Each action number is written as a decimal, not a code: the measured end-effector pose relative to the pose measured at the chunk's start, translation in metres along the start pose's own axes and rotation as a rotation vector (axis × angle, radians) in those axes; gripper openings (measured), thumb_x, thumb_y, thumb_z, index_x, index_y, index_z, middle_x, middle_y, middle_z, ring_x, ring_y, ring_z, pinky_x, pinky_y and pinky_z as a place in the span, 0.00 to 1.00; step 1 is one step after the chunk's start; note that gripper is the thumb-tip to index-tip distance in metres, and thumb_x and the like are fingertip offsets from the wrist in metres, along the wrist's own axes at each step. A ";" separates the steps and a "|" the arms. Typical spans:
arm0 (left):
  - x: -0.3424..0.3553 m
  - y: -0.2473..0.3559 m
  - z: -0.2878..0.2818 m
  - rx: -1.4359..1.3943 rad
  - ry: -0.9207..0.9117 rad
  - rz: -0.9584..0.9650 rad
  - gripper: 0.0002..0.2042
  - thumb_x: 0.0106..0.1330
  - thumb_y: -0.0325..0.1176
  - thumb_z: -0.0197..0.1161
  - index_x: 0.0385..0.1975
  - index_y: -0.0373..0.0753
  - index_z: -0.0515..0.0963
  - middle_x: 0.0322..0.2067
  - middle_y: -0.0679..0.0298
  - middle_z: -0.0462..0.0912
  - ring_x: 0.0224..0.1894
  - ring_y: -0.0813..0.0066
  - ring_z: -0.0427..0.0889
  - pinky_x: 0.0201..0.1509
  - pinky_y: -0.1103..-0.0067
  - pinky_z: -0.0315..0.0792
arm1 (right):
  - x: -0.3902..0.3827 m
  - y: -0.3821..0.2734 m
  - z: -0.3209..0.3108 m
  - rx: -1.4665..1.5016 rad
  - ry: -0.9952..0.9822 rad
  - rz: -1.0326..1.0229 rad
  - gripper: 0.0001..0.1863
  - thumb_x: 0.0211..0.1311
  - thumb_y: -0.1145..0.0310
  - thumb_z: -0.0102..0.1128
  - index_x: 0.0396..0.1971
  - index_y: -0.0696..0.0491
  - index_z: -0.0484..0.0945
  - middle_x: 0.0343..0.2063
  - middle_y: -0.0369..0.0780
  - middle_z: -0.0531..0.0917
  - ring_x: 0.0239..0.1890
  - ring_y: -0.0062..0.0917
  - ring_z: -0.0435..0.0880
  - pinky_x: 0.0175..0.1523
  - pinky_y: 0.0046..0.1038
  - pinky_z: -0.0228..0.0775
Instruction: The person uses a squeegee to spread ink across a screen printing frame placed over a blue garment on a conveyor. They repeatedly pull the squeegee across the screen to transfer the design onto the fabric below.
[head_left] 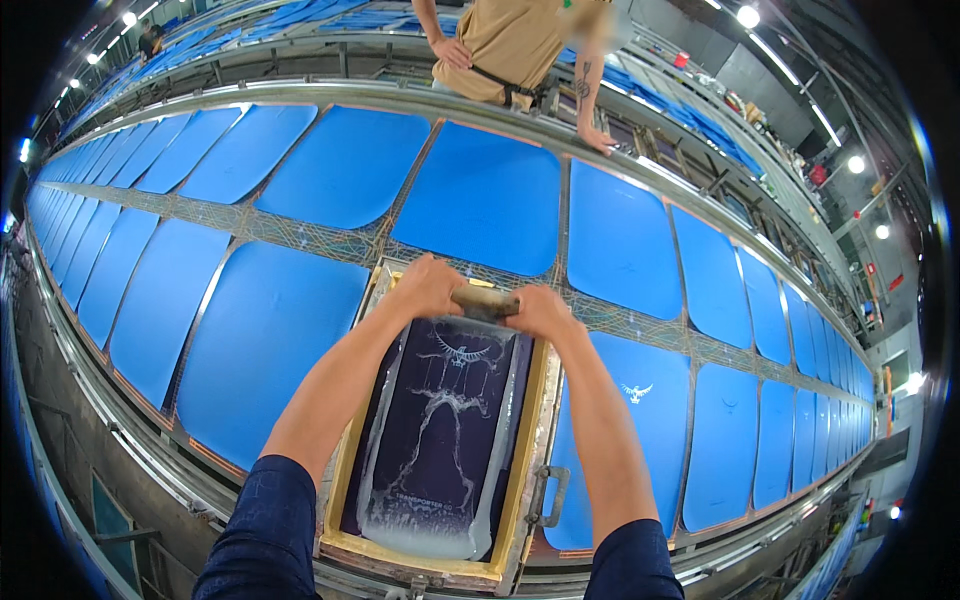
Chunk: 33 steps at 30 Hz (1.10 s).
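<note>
Both my hands grip a squeegee (pixel 486 300) with a worn, pale handle at the far end of a printing screen. My left hand (pixel 430 287) is closed round its left end, and my right hand (pixel 542 311) round its right end. Under my arms lies the screen's frame (pixel 343 490), edged in yellow. Its dark mesh (pixel 430 370) bears a pale winged emblem, lettering lower down, and streaks of whitish ink, thickest along the sides and near end. The blade's edge is hidden by my hands and the handle. A metal handle (pixel 548 497) sticks out from the frame's right side.
Blue sheets (pixel 275 330) lie in two long rows on the table; one blue sheet (pixel 635 420) right of the screen carries a white emblem. Across the table stands a person (pixel 505 50) in a tan shirt, one hand (pixel 598 138) on the rail. Metal rails (pixel 150 455) border the table.
</note>
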<state>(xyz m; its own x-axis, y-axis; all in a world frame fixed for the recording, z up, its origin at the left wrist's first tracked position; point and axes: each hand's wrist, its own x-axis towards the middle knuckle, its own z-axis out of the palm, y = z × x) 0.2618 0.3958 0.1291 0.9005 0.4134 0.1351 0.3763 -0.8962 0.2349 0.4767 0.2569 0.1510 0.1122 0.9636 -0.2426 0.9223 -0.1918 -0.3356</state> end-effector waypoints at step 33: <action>-0.386 0.227 -0.013 -0.014 -0.041 -0.012 0.13 0.52 0.45 0.74 0.34 0.48 0.86 0.32 0.67 0.84 0.42 0.65 0.82 0.49 0.65 0.69 | -0.298 -0.022 0.169 0.234 0.854 0.588 0.23 0.63 0.55 0.68 0.52 0.53 0.78 0.40 0.51 0.85 0.41 0.48 0.83 0.50 0.47 0.74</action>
<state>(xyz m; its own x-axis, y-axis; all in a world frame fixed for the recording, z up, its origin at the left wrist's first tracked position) -0.0026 0.0346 0.1426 0.9042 0.4169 0.0929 0.3842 -0.8888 0.2499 0.3610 -0.0573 0.0768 0.8236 0.5013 0.2654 0.5546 -0.6135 -0.5622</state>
